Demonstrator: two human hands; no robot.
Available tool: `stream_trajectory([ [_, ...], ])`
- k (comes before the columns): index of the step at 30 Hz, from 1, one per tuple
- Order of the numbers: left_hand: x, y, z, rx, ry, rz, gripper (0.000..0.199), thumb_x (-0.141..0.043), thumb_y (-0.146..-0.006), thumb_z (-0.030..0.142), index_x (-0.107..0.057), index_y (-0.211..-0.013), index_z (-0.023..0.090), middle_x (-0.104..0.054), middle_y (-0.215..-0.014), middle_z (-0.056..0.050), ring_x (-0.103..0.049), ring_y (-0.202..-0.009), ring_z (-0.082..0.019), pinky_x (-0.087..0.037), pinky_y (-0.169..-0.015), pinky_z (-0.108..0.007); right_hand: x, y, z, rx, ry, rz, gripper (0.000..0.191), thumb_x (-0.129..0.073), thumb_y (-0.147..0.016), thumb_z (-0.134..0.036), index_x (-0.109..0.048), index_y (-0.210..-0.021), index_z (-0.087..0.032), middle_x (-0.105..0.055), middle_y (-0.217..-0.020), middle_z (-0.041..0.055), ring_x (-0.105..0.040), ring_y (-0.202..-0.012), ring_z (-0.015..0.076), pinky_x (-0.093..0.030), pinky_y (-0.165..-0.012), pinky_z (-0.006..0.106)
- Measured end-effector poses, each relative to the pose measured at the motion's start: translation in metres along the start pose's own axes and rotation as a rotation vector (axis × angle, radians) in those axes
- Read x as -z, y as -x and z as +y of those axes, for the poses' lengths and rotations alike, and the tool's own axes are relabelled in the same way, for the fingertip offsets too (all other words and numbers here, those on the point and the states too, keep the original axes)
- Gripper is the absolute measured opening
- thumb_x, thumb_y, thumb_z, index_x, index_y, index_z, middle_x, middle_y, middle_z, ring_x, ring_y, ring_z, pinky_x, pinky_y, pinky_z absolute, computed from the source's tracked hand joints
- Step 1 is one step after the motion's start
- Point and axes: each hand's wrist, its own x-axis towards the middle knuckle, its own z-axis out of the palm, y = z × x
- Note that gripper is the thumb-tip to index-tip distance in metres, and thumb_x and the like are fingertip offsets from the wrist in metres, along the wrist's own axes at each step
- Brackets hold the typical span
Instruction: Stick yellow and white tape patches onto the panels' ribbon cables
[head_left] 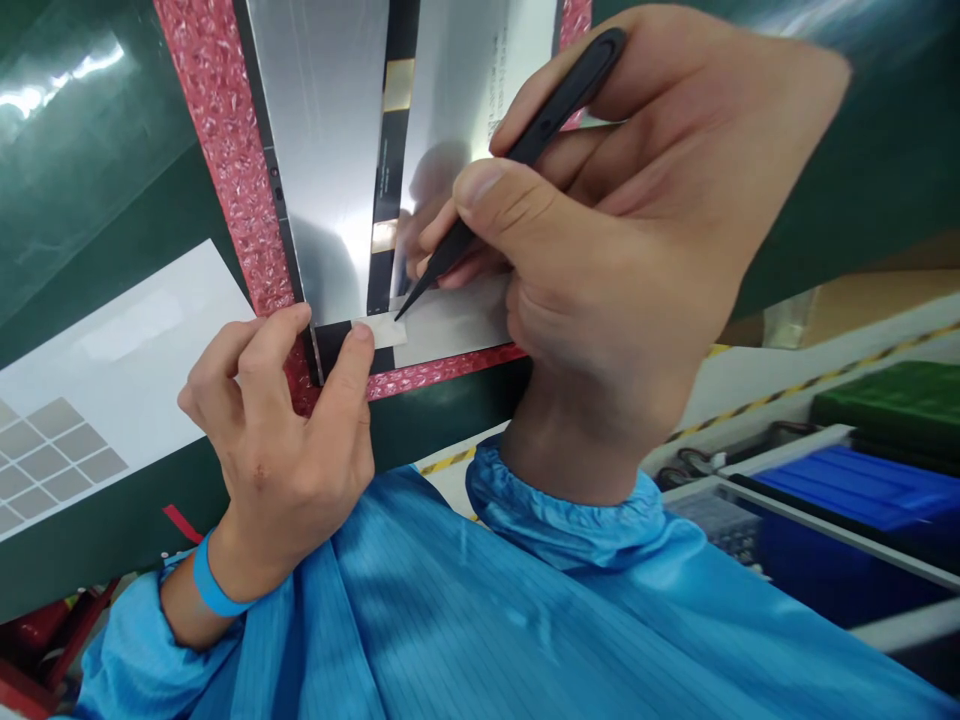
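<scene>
My right hand (622,230) grips a pair of black tweezers (450,248), thumb and fingers closed around the shaft. Their pointed tip touches or nearly touches a small white piece of tape (386,329) at the lower end of a flat silver panel (322,150) with a dark frame. At the panel's lower left corner, my left hand (289,430) presses its thumb onto the tape's left end. Its index fingertip rests by the frame's edge, the fingers apart. A dark strip with gold patches (385,236) runs up between two shiny sections. My right hand covers part of the right section.
Pink bubble wrap (217,130) lies under the panel on a dark green tabletop (450,420). On the left is a white sheet (150,350) with grey square stickers. Lower right, beyond the table, are blue bins (855,480) and a cardboard piece (877,305).
</scene>
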Motion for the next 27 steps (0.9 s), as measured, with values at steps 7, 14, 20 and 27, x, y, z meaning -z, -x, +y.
stream_trajectory([
  [7, 0.0, 0.002, 0.002, 0.021, -0.069, 0.002, 0.034, -0.069, -0.093, 0.013, -0.077, -0.125, 0.023, -0.066, -0.133, -0.019, -0.057, -0.127, -0.039, -0.044, -0.102, -0.057, -0.002, 0.002, -0.003, -0.017, 0.005, 0.088, 0.027, -0.069, -0.094, -0.011, -0.064, -0.081, -0.034, -0.063, -0.078, -0.0014, -0.072, -0.075, 0.0269, -0.06, -0.055, 0.043],
  [14, -0.005, -0.001, 0.014, -0.019, -0.135, -0.143, 0.04, -0.066, -0.101, 0.029, -0.069, -0.141, 0.023, -0.06, -0.147, -0.019, -0.048, -0.138, -0.042, -0.033, -0.11, -0.056, -0.006, -0.001, 0.009, 0.008, -0.076, 0.155, 0.025, -0.07, -0.087, -0.012, -0.059, -0.079, -0.033, -0.063, -0.066, -0.0037, -0.069, -0.063, 0.0238, -0.055, -0.046, 0.036],
  [20, -0.004, 0.006, 0.01, -0.008, -0.229, -0.206, 0.05, -0.063, -0.105, 0.044, -0.059, -0.153, 0.034, -0.05, -0.16, -0.019, -0.041, -0.145, -0.043, -0.025, -0.113, -0.06, -0.012, -0.005, 0.014, -0.003, -0.177, 0.26, 0.022, -0.068, -0.085, -0.008, -0.06, -0.08, -0.028, -0.065, -0.063, -0.0028, -0.07, -0.058, 0.0237, -0.047, -0.037, 0.032],
  [27, 0.002, 0.018, 0.005, 0.009, -0.299, -0.146, 0.048, -0.057, -0.105, 0.051, -0.063, -0.149, 0.032, -0.049, -0.161, -0.02, -0.038, -0.144, -0.044, -0.024, -0.112, -0.061, -0.01, -0.008, 0.023, -0.063, -0.236, 0.231, 0.02, -0.072, -0.086, -0.016, -0.055, -0.084, -0.027, -0.065, -0.065, -0.005, -0.068, -0.057, 0.0185, -0.047, -0.04, 0.025],
])
